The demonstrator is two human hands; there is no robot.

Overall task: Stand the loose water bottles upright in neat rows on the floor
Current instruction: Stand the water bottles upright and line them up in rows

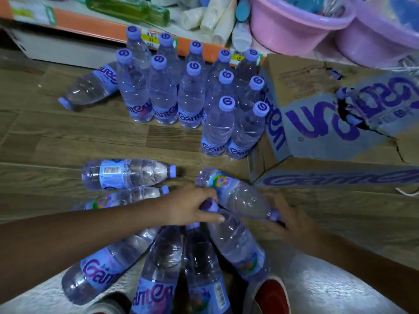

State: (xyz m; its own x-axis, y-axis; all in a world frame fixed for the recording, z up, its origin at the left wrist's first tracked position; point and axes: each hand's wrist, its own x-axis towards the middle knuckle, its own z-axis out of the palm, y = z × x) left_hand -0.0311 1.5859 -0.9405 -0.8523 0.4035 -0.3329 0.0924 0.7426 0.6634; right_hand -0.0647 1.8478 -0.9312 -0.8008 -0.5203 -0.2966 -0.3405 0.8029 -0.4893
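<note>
Pick-up step in hand: left hand (192,207) pinched the purple cap of a clear plastic water bottle (238,243) lying in the near floor heap, right hand (292,220) apparently gripped another lying bottle's (235,193) neck; next, upending beside the standing rows (192,87).

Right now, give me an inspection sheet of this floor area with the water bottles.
Surface: wood-look floor.
Job's things: standing bottles in rows by the shelf; one lying bottle beside them; loose bottles lying near the feet.
Clutter: torn cardboard box on the right.
Grips: left hand pinches a capped bottle at its cap; right hand holds a slanted bottle by its cap end.
Cables: nothing seen.
Surroundings: orange-edged shelf, pink basins.
</note>
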